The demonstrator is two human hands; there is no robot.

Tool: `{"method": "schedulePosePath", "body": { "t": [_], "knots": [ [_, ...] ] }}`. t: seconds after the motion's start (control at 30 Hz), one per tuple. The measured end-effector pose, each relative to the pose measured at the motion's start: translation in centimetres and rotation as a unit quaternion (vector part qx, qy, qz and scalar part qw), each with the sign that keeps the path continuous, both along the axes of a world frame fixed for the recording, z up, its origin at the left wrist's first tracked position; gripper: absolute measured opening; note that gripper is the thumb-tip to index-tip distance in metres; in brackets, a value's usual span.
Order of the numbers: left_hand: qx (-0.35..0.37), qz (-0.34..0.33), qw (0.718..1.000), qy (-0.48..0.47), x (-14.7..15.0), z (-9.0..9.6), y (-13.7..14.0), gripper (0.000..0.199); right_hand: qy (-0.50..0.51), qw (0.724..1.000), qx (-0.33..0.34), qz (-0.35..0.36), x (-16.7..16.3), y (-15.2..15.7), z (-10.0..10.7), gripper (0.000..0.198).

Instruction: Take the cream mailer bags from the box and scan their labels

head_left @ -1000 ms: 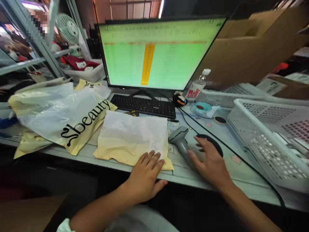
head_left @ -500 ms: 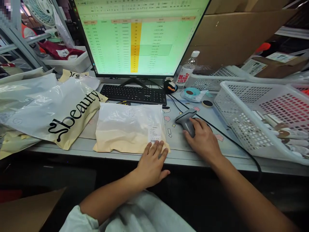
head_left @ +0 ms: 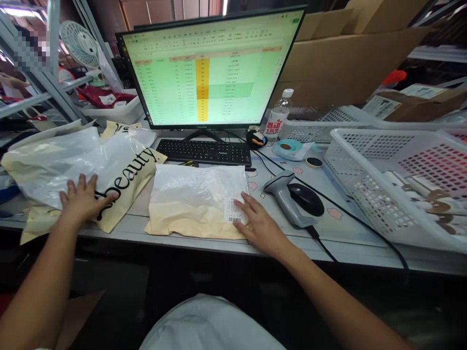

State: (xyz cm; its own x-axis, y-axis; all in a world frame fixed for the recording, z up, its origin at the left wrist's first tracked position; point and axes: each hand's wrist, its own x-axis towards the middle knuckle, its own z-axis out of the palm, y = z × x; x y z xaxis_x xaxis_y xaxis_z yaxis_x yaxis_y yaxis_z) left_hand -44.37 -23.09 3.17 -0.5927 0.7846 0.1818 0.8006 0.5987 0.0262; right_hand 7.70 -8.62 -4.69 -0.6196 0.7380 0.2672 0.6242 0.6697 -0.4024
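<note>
A flat white and cream mailing bag lies in front of the keyboard, with a barcode label near its right end. My right hand rests on that end, fingers spread, partly over the label's edge. Over to the left, my left hand lies with fingers apart on a pile of mailing bags; the top one is printed "beauty" in black, its first letter partly covered by my thumb. A grey barcode scanner lies on the desk beside a black mouse, right of my right hand.
A monitor showing a spreadsheet stands behind the keyboard. A plastic bottle and a blue tape roll are right of it. A white perforated basket holding wrapped items fills the right side. A black cable crosses the desk.
My right hand has left the scanner and mouse and moved left onto the single bag. My left hand has moved from that bag to the pile. The view has tilted up slightly.
</note>
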Motion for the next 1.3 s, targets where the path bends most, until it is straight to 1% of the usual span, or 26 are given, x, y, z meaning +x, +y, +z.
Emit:
{"method": "schedulePosePath", "body": {
  "t": [0.03, 0.13, 0.2, 0.23, 0.3, 0.4, 0.5, 0.57, 0.63, 0.67, 0.7, 0.73, 0.77, 0.83, 0.93, 1.0, 1.07, 1.17, 1.23, 1.3],
  "knots": [
    [-0.002, -0.011, 1.000, 0.003, 0.0, -0.7, -0.3, 0.090, -0.007, 1.000, -0.001, 0.002, 0.1, 0.0, -0.3, 0.058],
    [0.035, -0.029, 0.999, 0.028, 1.0, -2.6, -0.3, 0.069, -0.025, 1.000, -0.001, 0.002, 0.5, 0.3, -1.1, 0.059],
    [0.066, -0.039, 0.997, 0.029, 1.4, -3.2, 0.1, 0.058, -0.029, 1.000, 0.002, 0.000, 0.6, 0.7, -1.6, 0.060],
    [0.085, -0.041, 0.995, 0.022, 1.3, -3.2, 0.3, 0.054, -0.028, 1.000, 0.005, -0.001, 0.6, 0.8, -1.8, 0.060],
    [0.125, -0.037, 0.991, 0.003, 1.0, -2.7, 0.6, 0.050, -0.024, 1.000, 0.008, -0.003, 0.5, 1.0, -2.1, 0.059],
    [0.175, -0.004, 0.985, -0.004, 0.6, -0.9, 0.2, 0.049, -0.022, 1.000, 0.000, 0.000, 0.2, 0.7, -2.0, 0.058],
    [0.218, 0.040, 0.975, 0.005, 0.7, 1.2, -0.9, 0.053, 0.012, 1.000, 0.013, -0.007, 1.4, 1.3, -0.9, 0.057],
    [0.259, 0.055, 0.964, 0.022, 1.2, 2.5, -1.9, 0.053, 0.058, 0.995, 0.058, -0.055, 3.8, 3.0, 0.4, 0.056],
    [0.310, 0.055, 0.949, 0.035, 2.1, 3.2, -3.0, 0.050, 0.093, 0.978, 0.123, -0.140, 7.2, 5.5, 1.6, 0.057],
    [0.334, 0.054, 0.940, 0.038, 2.7, 3.4, -3.5, 0.048, 0.101, 0.966, 0.153, -0.183, 9.1, 7.0, 1.9, 0.058],
    [0.352, 0.049, 0.934, 0.035, 3.4, 3.4, -4.0, 0.046, 0.095, 0.957, 0.170, -0.217, 10.9, 8.4, 1.9, 0.061],
    [0.366, 0.042, 0.929, 0.029, 4.0, 3.2, -4.4, 0.044, 0.081, 0.953, 0.170, -0.238, 12.5, 9.6, 1.7, 0.065],
    [0.379, 0.033, 0.925, 0.023, 4.7, 3.0, -4.7, 0.041, 0.068, 0.953, 0.159, -0.248, 13.7, 10.7, 1.3, 0.067],
    [0.396, 0.006, 0.918, 0.008, 6.1, 2.1, -5.3, 0.039, 0.056, 0.960, 0.122, -0.245, 15.4, 12.2, 0.1, 0.068],
    [0.395, -0.029, 0.918, -0.028, 7.6, 0.2, -5.9, 0.043, 0.072, 0.969, 0.086, -0.220, 16.1, 13.1, -1.6, 0.068],
    [0.385, -0.041, 0.921, -0.055, 8.2, -1.3, -6.3, 0.046, 0.082, 0.972, 0.077, -0.208, 16.1, 13.2, -2.1, 0.070],
    [0.383, -0.036, 0.920, -0.075, 8.4, -2.8, -6.7, 0.047, 0.083, 0.976, 0.067, -0.192, 16.1, 13.3, -2.2, 0.071],
    [0.383, -0.017, 0.918, -0.103, 8.3, -4.7, -7.2, 0.053, 0.081, 0.982, 0.061, -0.162, 16.3, 13.5, -2.0, 0.069],
    [0.382, -0.006, 0.917, -0.114, 8.2, -5.5, -7.5, 0.058, 0.084, 0.982, 0.076, -0.153, 16.5, 13.6, -2.1, 0.065],
    [0.374, 0.004, 0.919, -0.125, 8.1, -6.0, -7.9, 0.061, 0.088, 0.977, 0.104, -0.161, 16.8, 13.6, -2.4, 0.063]
  ]
}}
